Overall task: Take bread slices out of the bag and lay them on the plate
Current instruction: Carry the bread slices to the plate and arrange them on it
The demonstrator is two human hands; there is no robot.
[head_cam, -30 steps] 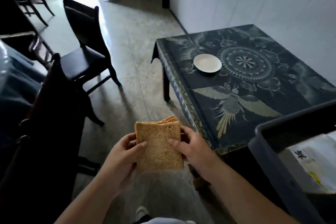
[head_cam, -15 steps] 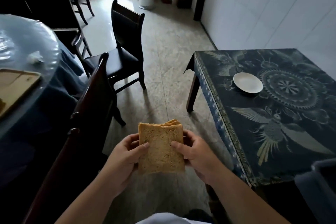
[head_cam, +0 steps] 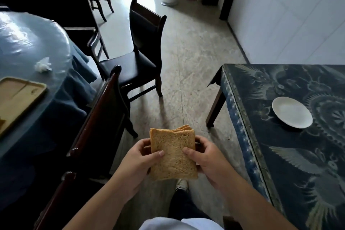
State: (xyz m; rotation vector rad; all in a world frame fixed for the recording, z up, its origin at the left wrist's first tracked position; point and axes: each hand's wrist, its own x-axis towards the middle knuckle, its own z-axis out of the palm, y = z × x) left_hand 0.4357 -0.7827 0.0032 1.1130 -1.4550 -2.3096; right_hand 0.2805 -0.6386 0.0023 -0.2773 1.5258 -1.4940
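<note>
Your left hand [head_cam: 137,162] and right hand [head_cam: 209,160], fingers clamped on the bread slices [head_cam: 173,154], over the floor [head_cam: 186,65], white plate [head_cam: 292,115] bare on the bench [head_cam: 298,173] at your right

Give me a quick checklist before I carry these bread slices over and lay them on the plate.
1. Grip: left hand and right hand both hold the stack of bread slices, thumbs on the front face: ok.
2. Slices out of the bag: no bag around them: ok.
3. White plate bare and ready: ok.
4. Plate within reach: it sits on the patterned table, off to the right and further away than the hands: not ok yet.
5. Slice count: several edges show at the top, number unclear: cannot tell.
6. Dark chair close at the left: watch clearance, ok.
</note>
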